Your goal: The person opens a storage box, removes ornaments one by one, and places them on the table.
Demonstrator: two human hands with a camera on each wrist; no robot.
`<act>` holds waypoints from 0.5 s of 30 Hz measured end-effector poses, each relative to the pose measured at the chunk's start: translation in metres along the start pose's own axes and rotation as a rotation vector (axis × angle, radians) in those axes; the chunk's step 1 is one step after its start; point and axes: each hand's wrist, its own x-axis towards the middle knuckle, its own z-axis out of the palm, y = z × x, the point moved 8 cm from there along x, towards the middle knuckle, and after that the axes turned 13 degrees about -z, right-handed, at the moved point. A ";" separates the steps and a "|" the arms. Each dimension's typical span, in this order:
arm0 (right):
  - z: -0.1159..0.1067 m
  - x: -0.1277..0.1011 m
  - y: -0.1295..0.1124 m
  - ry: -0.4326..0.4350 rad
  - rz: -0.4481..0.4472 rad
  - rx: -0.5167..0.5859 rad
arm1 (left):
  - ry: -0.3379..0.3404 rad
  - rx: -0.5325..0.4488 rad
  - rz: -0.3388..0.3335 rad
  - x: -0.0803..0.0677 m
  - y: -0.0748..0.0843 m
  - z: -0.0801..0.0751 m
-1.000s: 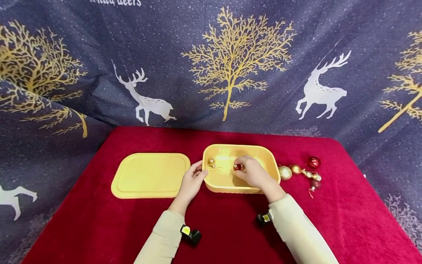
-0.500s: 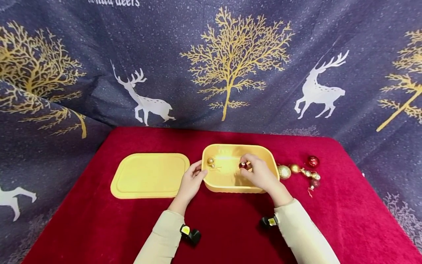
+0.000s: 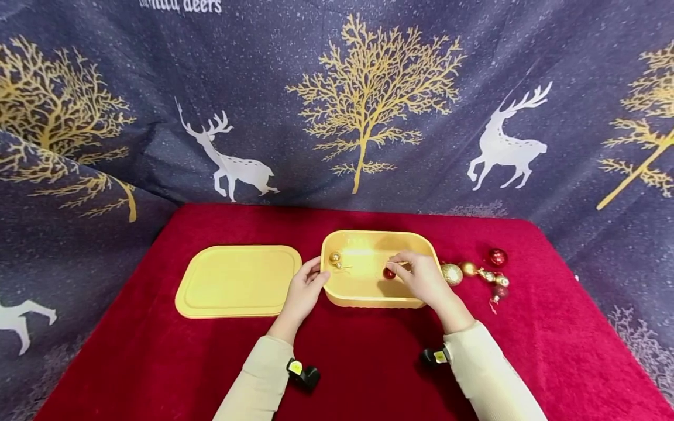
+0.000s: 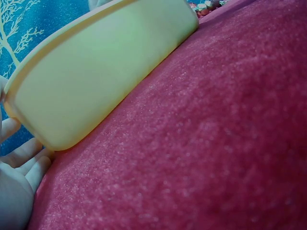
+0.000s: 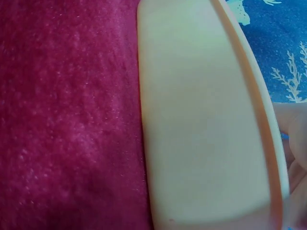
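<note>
A yellow plastic box (image 3: 350, 303) stands on the red cloth without its lid. My left hand (image 3: 305, 289) holds its left end, the thumb at the rim and the fingers against the outer wall. In the left wrist view those fingers (image 4: 26, 153) touch the box's end. Inside the box, my right hand (image 3: 421, 279) pinches a small red Christmas bauble (image 3: 389, 273) at its top between thumb and fingers. A small gold bauble (image 3: 334, 257) lies at the box's left end. In the right wrist view the box wall (image 5: 201, 120) hides most of the right hand.
The flat yellow lid (image 3: 239, 282) lies left of the box. Right of the box are a glittery gold bauble (image 3: 451, 274), a smooth gold one (image 3: 468, 268), a shiny red one (image 3: 497, 256) and several smaller ones. A dark blue cloth (image 3: 316, 70) with deer and trees hangs behind.
My right hand has moved right inside the box with the red bauble, which has turned so that its cap no longer shows. My left hand stays at the box's left end.
</note>
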 end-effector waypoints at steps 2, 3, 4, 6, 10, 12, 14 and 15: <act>-0.002 -0.001 0.000 -0.002 0.006 -0.010 | -0.006 -0.001 -0.003 -0.006 0.007 0.000; -0.004 -0.001 0.000 -0.003 0.011 -0.014 | -0.011 0.001 -0.005 -0.008 0.010 0.000; -0.005 -0.001 -0.001 -0.003 0.015 -0.014 | -0.015 0.004 -0.008 -0.011 0.014 0.000; -0.008 -0.002 0.000 0.003 0.025 -0.003 | -0.017 0.009 -0.012 -0.014 0.018 0.000; -0.015 -0.005 0.002 0.040 0.040 0.010 | -0.022 0.019 -0.022 -0.018 0.022 0.000; -0.019 -0.006 0.004 0.051 0.055 0.011 | -0.021 0.021 -0.024 -0.018 0.022 0.000; -0.022 -0.008 0.006 0.055 0.083 0.003 | -0.020 0.024 -0.024 -0.018 0.021 0.000; -0.024 -0.009 0.007 0.056 0.093 -0.002 | -0.019 0.026 -0.022 -0.018 0.021 0.000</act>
